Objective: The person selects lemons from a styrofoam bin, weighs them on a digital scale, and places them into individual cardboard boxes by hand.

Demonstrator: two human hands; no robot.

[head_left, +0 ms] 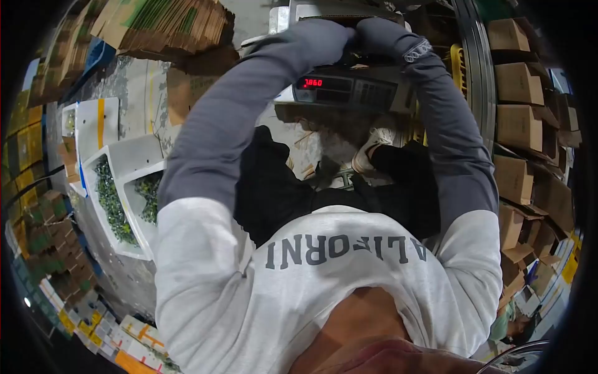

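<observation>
My left hand (330, 38) and my right hand (379, 32) meet close together at the top, over a scale (374, 92) with a lit red display (313, 82). Grey sleeves cover both arms down to the hands. The fingers of both are hidden in dark shadow, so what they hold cannot be made out. Beneath and between them lies something dark (369, 60) on the scale, too shaded to identify. A white shoe (372, 149) shows on the floor below the scale.
Flattened cardboard (168, 28) is stacked at upper left. White foam boxes (128, 246) with green leafy contents (112, 199) stand at left. Open brown cartons (520, 128) line the right side, beside a metal rail (483, 81). A yellow part (458, 65) is near my right forearm.
</observation>
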